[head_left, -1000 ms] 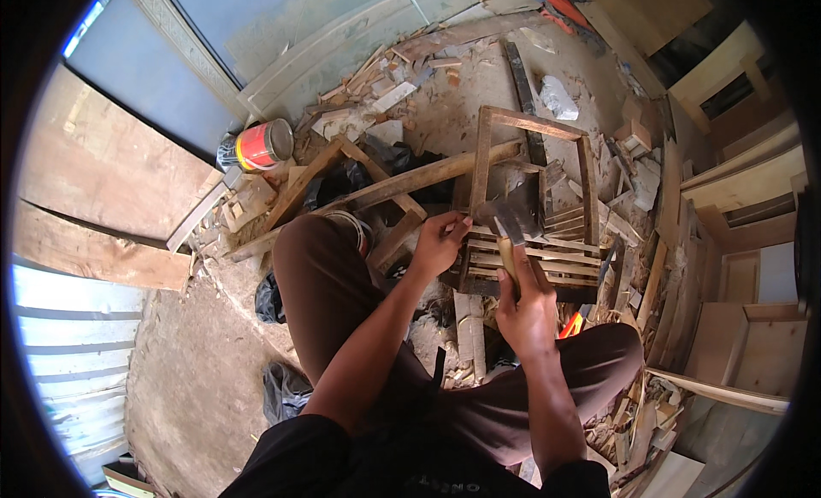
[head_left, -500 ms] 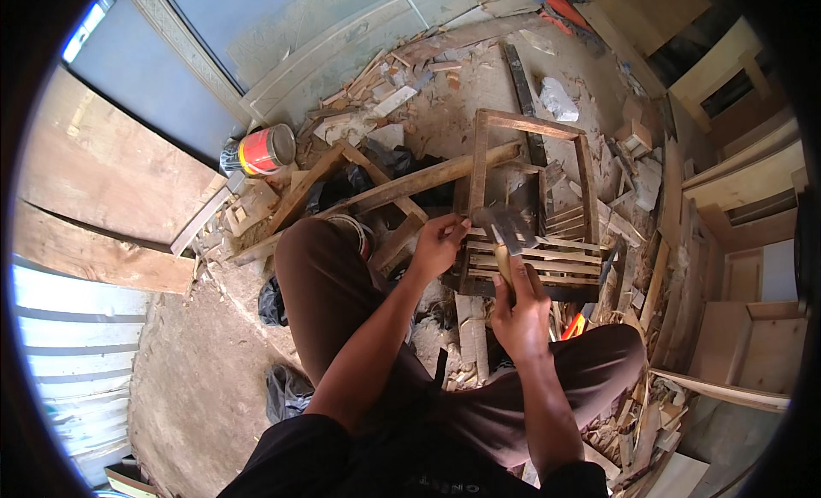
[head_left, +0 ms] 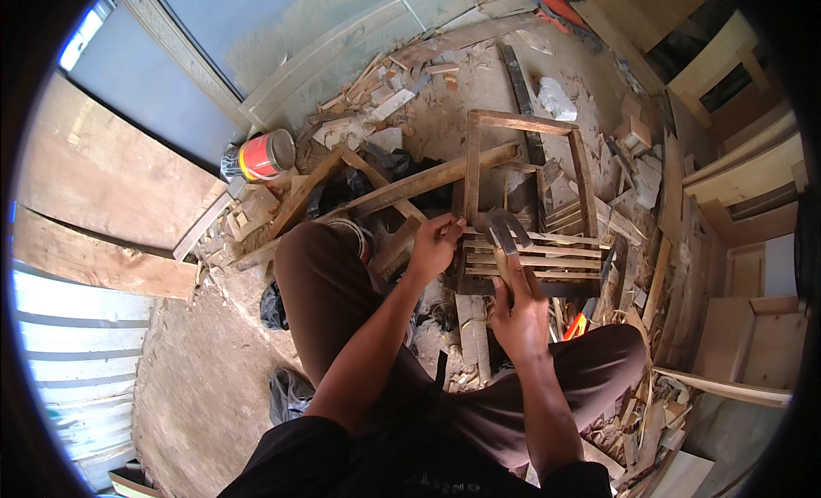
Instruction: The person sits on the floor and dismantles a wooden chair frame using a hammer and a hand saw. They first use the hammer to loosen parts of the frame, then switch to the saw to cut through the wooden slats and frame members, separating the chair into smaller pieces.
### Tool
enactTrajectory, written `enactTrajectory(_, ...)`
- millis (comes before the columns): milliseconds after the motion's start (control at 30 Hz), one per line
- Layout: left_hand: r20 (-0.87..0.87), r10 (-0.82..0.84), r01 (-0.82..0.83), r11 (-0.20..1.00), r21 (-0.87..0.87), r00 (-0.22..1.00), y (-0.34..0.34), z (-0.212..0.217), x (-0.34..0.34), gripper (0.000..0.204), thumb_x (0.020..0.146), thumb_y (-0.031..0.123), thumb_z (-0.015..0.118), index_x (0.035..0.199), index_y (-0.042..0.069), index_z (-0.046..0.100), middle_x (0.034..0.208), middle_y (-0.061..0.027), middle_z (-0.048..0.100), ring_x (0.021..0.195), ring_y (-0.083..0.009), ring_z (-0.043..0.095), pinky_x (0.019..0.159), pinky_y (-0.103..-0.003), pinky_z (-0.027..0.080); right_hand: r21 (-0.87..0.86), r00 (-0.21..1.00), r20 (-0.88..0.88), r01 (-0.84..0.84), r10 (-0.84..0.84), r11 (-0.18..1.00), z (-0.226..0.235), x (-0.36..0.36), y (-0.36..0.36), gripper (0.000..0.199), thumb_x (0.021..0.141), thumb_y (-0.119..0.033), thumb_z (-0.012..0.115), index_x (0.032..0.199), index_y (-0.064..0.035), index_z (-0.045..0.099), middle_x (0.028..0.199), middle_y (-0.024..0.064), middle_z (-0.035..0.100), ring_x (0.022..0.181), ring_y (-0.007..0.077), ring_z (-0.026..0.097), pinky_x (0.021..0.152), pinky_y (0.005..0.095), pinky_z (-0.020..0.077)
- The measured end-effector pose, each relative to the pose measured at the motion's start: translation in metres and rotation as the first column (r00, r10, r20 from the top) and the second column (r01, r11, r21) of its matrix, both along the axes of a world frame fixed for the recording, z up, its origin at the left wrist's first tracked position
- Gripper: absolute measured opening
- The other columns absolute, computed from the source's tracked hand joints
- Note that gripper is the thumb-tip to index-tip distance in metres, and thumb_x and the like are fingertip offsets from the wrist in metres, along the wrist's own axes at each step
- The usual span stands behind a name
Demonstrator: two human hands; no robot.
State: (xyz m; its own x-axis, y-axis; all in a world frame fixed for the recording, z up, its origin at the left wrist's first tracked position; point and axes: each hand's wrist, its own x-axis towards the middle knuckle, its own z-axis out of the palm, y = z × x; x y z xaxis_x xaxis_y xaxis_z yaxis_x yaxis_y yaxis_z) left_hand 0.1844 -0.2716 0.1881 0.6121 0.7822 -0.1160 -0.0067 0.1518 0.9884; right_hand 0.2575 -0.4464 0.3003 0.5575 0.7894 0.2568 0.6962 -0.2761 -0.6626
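My right hand [head_left: 520, 318] is wrapped round the wooden handle of a claw hammer [head_left: 505, 234]. The hammer's dark metal head hovers over the slats of a small wooden frame [head_left: 528, 120], just right of my left hand. With fingertips pinched together, my left hand [head_left: 436, 248] rests at the frame's left upright, by the end of the top slat [head_left: 547, 239]. Whatever sits in that pinch is too small to make out. Several pale slats run crosswise over the frame's near part, while its far part stands as a bare rectangle.
Crossed timber beams [head_left: 428, 180] lie left of the frame. Farther left, a red and yellow can [head_left: 267, 153] lies tilted. An orange-handled tool [head_left: 579, 323] is beside my right knee. Wood scraps [head_left: 376, 104] litter the floor, and wooden cabinet pieces [head_left: 744, 327] line the right side.
The hammer head, blurred and closer to my left fingers before, now appears sharper and slightly farther right. My left hand keeps its pinch at nearly the same place.
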Motion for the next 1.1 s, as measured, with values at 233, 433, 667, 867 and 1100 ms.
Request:
enactTrajectory(233, -0.019, -0.035, 0.036, 0.999, 0.024, 0.999, 0.000, -0.004, 0.002, 0.033, 0.105, 0.025, 0.065, 0.081, 0.003, 0.060, 0.069, 0.0045, 0.050, 0.065, -0.0064, 0.047, 0.060, -0.028, 0.039, 0.232, 0.996, 0.080, 0.012, -0.031, 0.973, 0.029, -0.008, -0.004, 0.035, 0.095, 0.001, 0.069, 0.130, 0.0040, 0.064, 0.105, 0.0259, 0.070, 0.086, 0.0475, 0.070, 0.071, 0.0495, 0.0552)
enactTrajectory(433, -0.016, -0.029, 0.029, 0.999, -0.016, 0.999, 0.000, -0.007, 0.001, 0.033, 0.105, 0.025, 0.065, 0.080, 0.004, 0.061, 0.068, 0.0046, 0.049, 0.064, -0.0065, 0.047, 0.060, -0.027, 0.037, -0.075, 0.997, 0.073, -0.030, 0.036, 0.997, -0.013, 0.002, -0.006, 0.059, 0.096, -0.005, 0.068, 0.152, -0.0114, 0.052, 0.113, 0.0237, 0.069, 0.093, 0.0448, 0.072, 0.073, 0.0511, 0.0585)
enactTrajectory(667, 0.040, -0.011, 0.011, 1.000, 0.002, 0.999, -0.005, -0.006, 0.003, 0.035, 0.106, 0.025, 0.065, 0.079, 0.004, 0.059, 0.064, 0.0049, 0.047, 0.061, -0.0057, 0.043, 0.056, -0.029, 0.035, 0.209, 0.999, 0.043, 0.019, -0.029, 0.978, 0.021, -0.007, -0.002, 0.039, 0.094, 0.003, 0.069, 0.132, 0.0047, 0.064, 0.107, 0.0293, 0.069, 0.092, 0.0459, 0.072, 0.075, 0.0471, 0.0574)
enactTrajectory(867, 0.046, -0.013, 0.013, 1.000, 0.002, 0.999, -0.002, -0.009, 0.005, 0.035, 0.107, 0.024, 0.064, 0.079, 0.004, 0.057, 0.063, 0.0044, 0.047, 0.059, -0.0058, 0.042, 0.054, -0.031, 0.034, 0.225, 0.999, 0.036, 0.017, -0.026, 0.974, 0.009, -0.010, -0.005, 0.032, 0.095, 0.001, 0.070, 0.126, 0.0048, 0.066, 0.106, 0.0283, 0.069, 0.089, 0.0469, 0.072, 0.073, 0.0470, 0.0579)
enactTrajectory(1100, -0.054, -0.001, 0.000, 1.000, -0.008, 0.999, -0.002, -0.004, 0.005, 0.034, 0.106, 0.023, 0.064, 0.079, 0.003, 0.060, 0.063, 0.0029, 0.049, 0.060, -0.0068, 0.047, 0.057, -0.028, 0.036, 0.077, 0.998, -0.065, -0.009, 0.014, 0.997, -0.023, -0.014, -0.014, 0.043, 0.093, 0.001, 0.071, 0.134, 0.0028, 0.061, 0.103, 0.0261, 0.070, 0.088, 0.0449, 0.072, 0.073, 0.0462, 0.0585)
